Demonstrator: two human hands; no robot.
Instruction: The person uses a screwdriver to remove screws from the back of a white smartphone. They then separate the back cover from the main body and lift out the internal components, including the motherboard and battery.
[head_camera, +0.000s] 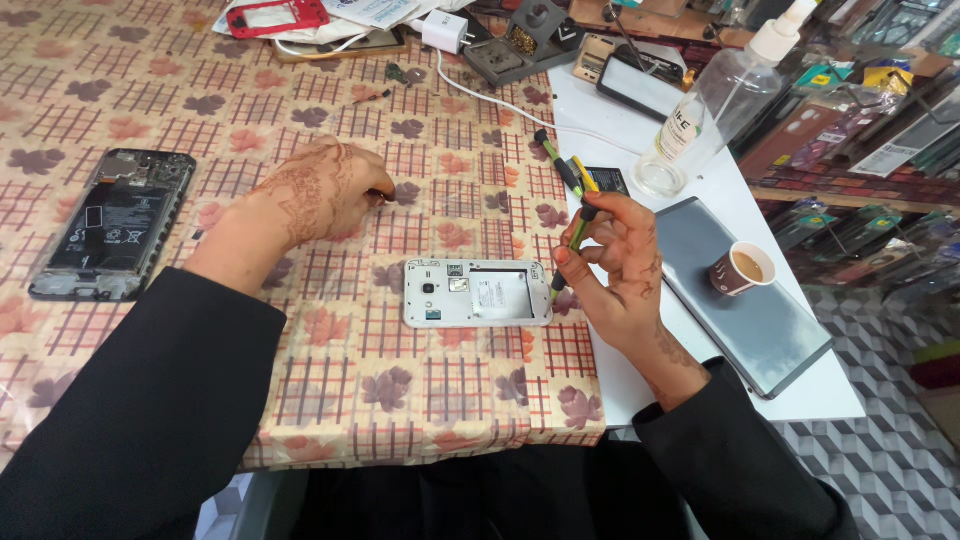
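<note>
A white phone (478, 293) with its back cover off lies face down in front of me on the patterned tablecloth (240, 110). My right hand (618, 268) holds a green and black screwdriver (574, 240) upright, its tip at the phone's right edge. My left hand (318, 190) rests on the cloth up and left of the phone, fingertips pinched together on something too small to tell. Both wrists come out of black sleeves.
An opened black phone (113, 222) lies at the left. A grey tablet (745, 300) with a small paper cup of tea (740, 269) on it sits at the right. A clear spray bottle (712, 112), a charger and cable (445, 32), a red phone frame (275, 16) stand farther back.
</note>
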